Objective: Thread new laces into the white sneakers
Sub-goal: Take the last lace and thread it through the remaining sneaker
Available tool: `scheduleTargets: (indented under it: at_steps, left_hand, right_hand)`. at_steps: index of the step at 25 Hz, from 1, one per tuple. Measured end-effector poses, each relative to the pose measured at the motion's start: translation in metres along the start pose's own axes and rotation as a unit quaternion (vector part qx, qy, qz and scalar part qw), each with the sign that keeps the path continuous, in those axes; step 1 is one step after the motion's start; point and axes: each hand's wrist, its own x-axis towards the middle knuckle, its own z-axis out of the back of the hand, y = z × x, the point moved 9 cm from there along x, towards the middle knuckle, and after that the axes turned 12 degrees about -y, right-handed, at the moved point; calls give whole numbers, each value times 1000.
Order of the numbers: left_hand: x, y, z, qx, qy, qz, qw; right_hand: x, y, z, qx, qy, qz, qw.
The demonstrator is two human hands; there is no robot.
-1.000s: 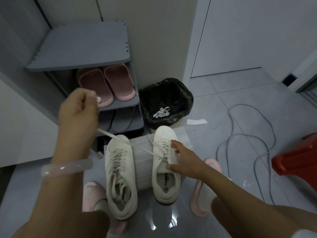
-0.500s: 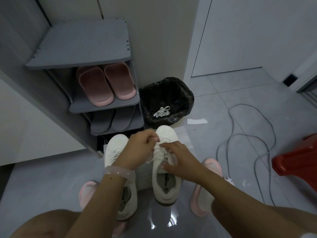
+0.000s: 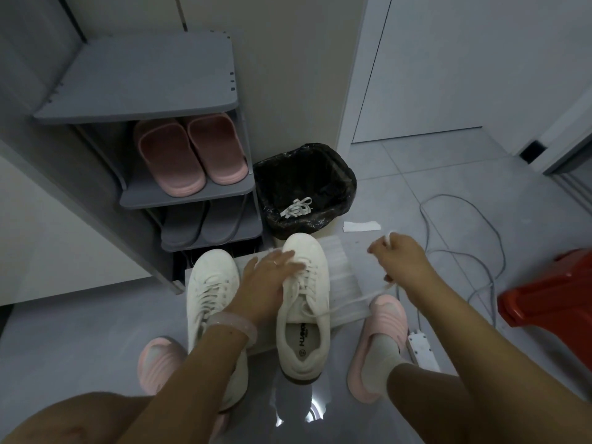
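Note:
Two white sneakers stand side by side on the floor, toes away from me. The left sneaker (image 3: 211, 283) is fully laced. My left hand (image 3: 267, 277) lies with straight fingers across the laces of the right sneaker (image 3: 304, 315), pressing it down. My right hand (image 3: 397, 254) is out to the right of that shoe, fingers curled round the end of a white lace (image 3: 352, 301). The lace runs taut from the shoe's upper eyelets up into that hand.
A grey shoe rack (image 3: 137, 75) with pink slippers (image 3: 189, 155) stands at the back left. A black-lined bin (image 3: 304, 184) holds an old lace behind the shoes. Grey cables (image 3: 480, 251), a power strip (image 3: 421, 347) and a red stool (image 3: 551, 290) lie at the right.
My right hand has pulled the lace out to the right, away from the shoe. My left hand came down from high at the left and now lies flat on the right sneaker.

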Motion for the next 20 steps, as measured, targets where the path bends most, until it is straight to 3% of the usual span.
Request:
scheduleTargets:
  at_steps: [2,5,8,13,15,17,18,20]
  left_hand:
    - [0,-4,-18,70,30,-37,996]
    - [3,-6,2,52,-91,-35,994]
    - [1,-6,2,82,-89,-23,992]
    - [-2,-16,22,25,-75,-3,997]
    - [-4,-29,42,-32,-73,-32,996]
    - [-5,-20,60,-25,-57,-28,998]
    - [-5,-8,65,-16,-38,-15,999]
    - [-8,16,64,-35,20,18,999]
  right_hand:
    - [-5,-4,-20,-195,80,94,973]
    - [-25,4,-41,-306,103,178,929]
    - [-44,34,-64,-231,106,275,927]
    - [-77,55,-102,-97,198,325,920]
    - [-78,63,-97,-7,204,292,935]
    - [-67,66,-83,121,211,188,952]
    - [-59,64,-74,219,203,114,947]
    - [-38,58,-46,420,147,-3,895]
